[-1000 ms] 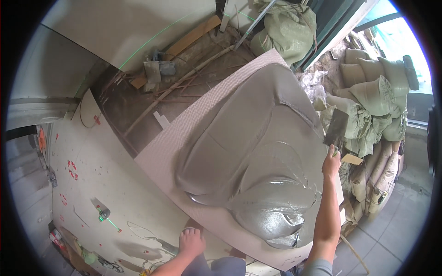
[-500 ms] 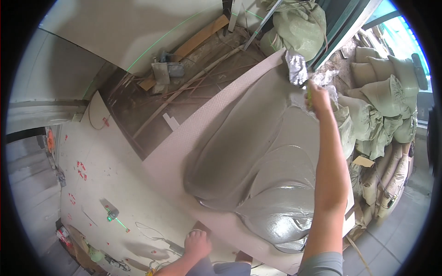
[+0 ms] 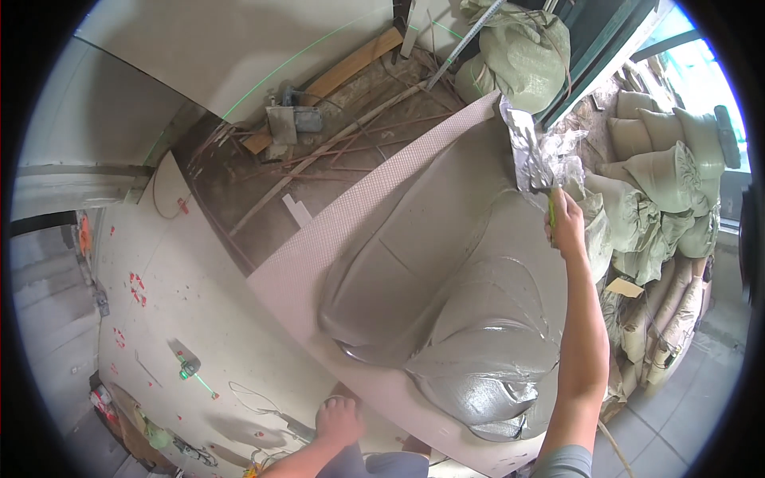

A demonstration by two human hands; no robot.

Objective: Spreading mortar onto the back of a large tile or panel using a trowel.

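A large tile (image 3: 373, 171) with a textured back is covered in a thick, wavy layer of grey mortar (image 3: 470, 271). My right hand (image 3: 567, 219) grips the green handle of a trowel (image 3: 526, 147), whose shiny, mortar-smeared blade lies at the coating's upper right end, near the tile's far corner. My left hand (image 3: 339, 418) is closed low in the view, beside the tile's near-left edge; what its curled fingers hold, if anything, is hidden.
A pale board (image 3: 159, 247) with red marks and small tools lies left. Filled sacks (image 3: 653, 175) pile up right, another sack (image 3: 518, 60) at the back. Debris, sticks and a grey power tool (image 3: 293, 119) lie beyond the tile. Pale floor tiles (image 3: 661, 422) show lower right.
My right hand and trowel swept from the coating's right edge up to the far corner, then came back slightly toward me and rightward. My left hand stays low in the same place.
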